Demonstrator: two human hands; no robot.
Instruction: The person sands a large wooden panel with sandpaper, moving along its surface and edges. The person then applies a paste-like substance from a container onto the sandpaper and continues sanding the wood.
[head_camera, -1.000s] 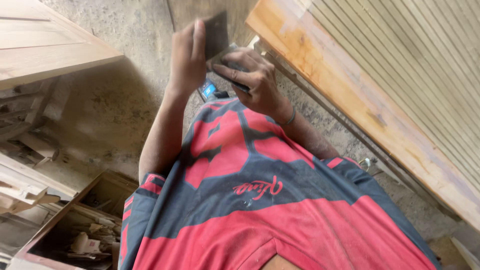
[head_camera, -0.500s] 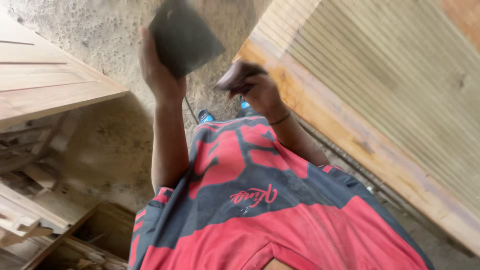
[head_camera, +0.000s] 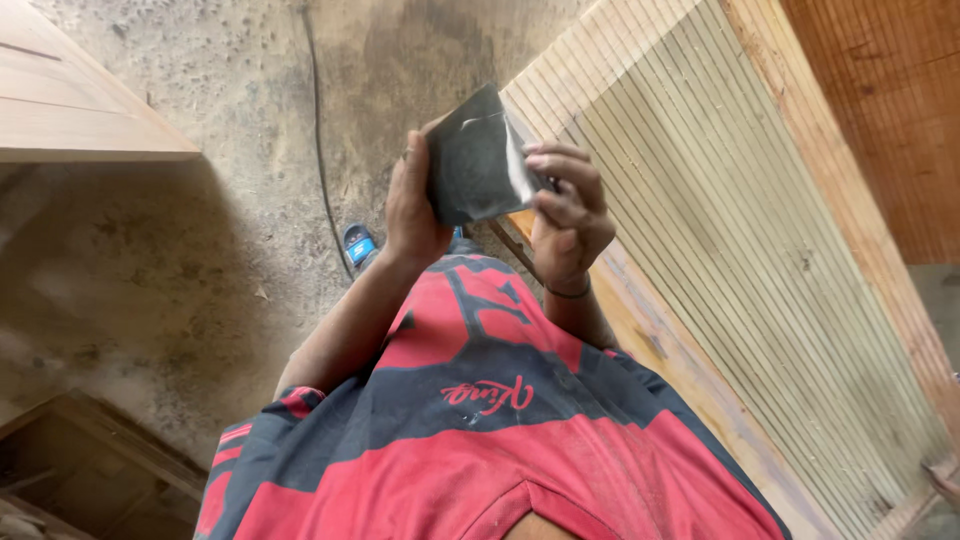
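Note:
A dark grey sheet of sandpaper (head_camera: 470, 165) is held up in front of my chest, slightly folded, its pale edge showing on the right. My left hand (head_camera: 412, 210) grips its left side with the thumb behind it. My right hand (head_camera: 568, 215) pinches its right edge with curled fingers; a thin band circles that wrist. My red and dark blue shirt (head_camera: 480, 420) fills the lower part of the view.
A large ribbed wooden door panel (head_camera: 720, 230) with an orange-brown frame lies at the right. A pale wooden slab (head_camera: 70, 110) juts in at top left. A black cable (head_camera: 318, 130) runs across the dusty concrete floor. A wooden box (head_camera: 70, 470) sits at bottom left.
The sandpaper was raised high in my left hand alone; now both hands hold it, lower and closer together. The view has swung toward the ribbed panel.

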